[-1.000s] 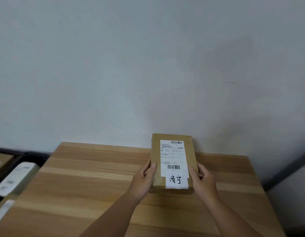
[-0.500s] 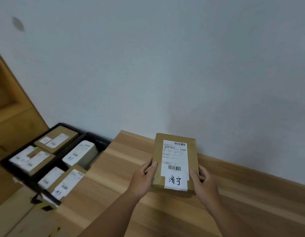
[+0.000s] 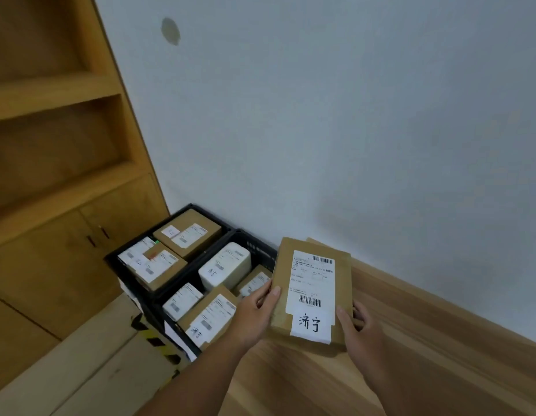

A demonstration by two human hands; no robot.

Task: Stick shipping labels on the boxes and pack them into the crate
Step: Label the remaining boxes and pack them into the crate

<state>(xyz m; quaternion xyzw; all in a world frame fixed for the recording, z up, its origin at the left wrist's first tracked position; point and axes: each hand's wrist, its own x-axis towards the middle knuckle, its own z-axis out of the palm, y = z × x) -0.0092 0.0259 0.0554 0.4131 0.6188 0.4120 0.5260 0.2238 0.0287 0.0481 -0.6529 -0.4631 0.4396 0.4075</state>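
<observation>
Beside the pale wooden table (image 3: 410, 340), your black plastic crate (image 3: 256, 249) already holds several labelled brown and white parcels (image 3: 187, 235); the flat brown cardboard box (image 3: 283, 274), label stuck on, hangs over the table's edge, sides grasped by your left hand (image 3: 254, 313) and right hand (image 3: 358, 328), not yet packed

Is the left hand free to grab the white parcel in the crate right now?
Probably not yet: the left hand grips the labelled brown box with the right hand. The white parcel itself lies uncovered in the black crate, close by.
</observation>
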